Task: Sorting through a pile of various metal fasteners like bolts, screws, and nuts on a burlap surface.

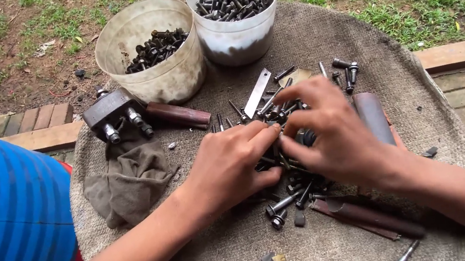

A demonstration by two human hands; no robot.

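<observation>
Head view: my left hand [231, 163] and right hand [329, 136] meet over the bolts [289, 198], fingers curled; what they grip I cannot tell.

Both forearms reached in; left hand [226, 167] and right hand [332, 135] met fingertip to fingertip, fingers curled, palms down.

Dark, greasy bolts [289, 195] lie heaped loose at the middle of the sackcloth-covered table, heads and shanks pointing every way. Strays spill toward the near edge, 2 lying flat side by side. The heap's centre is hidden under both hands.
</observation>
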